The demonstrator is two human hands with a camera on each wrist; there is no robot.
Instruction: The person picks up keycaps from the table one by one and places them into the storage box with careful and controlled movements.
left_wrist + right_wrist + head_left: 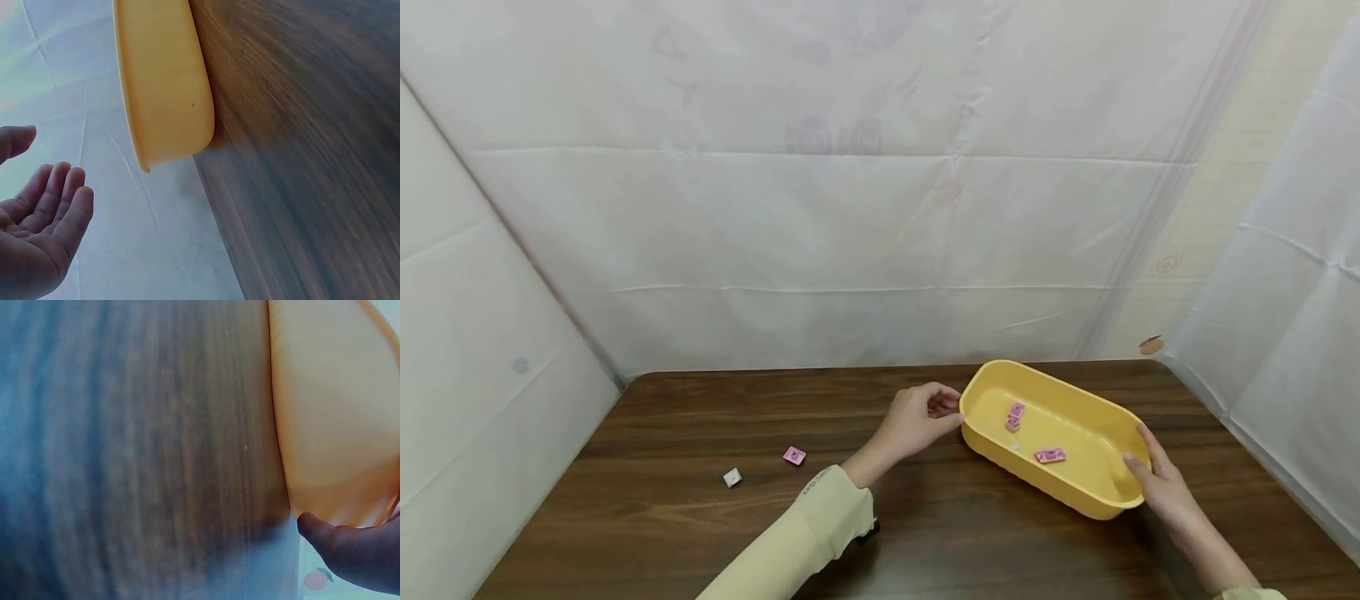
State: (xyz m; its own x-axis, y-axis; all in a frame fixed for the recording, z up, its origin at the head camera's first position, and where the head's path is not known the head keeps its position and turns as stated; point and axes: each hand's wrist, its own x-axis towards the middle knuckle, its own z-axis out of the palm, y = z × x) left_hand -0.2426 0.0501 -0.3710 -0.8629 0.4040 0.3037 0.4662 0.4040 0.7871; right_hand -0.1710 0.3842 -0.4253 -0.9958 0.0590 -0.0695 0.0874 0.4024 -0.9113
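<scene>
Left to right across the table (685, 542). Small white square-faced block (732, 477) lies loose; just right of it and slightly farther back, a flat pink rectangular tile (793, 456). Both well apart from the tray.

Left hand (916, 421) at the near-left end of the yellow oblong plastic tray (981, 437): fingers loosely bent, thumb by the rim. Left wrist view suggests a gap, so it looks released; contact uncertain. Tray stands right of centre, set at a slant. Inside, two short pink pieces (1012, 424) close together, a small pale piece (1017, 447) nearer, a longer pink piece (1050, 456) to the right. Right hand (1165, 492) grasps the tray's right end, thumb over the rim, fingers along the outer wall.

Step in hand, by my reading: placing or steadying the tray with pieces aboard. Next move would call for keeping it level, the right hand holding firm, the left choosing between rim and loose pieces. Cannot tell whether the base is fully down.

Materials: white block plain, crisp-edged; pink tile darker-marked at centre. Tray smooth, thin-walled, round-cornered, lipped, probably light and slightly flexible. Table dark brown, streaky wood grain. Behind, creased whitish cloth (850, 225), faintly printed.
</scene>
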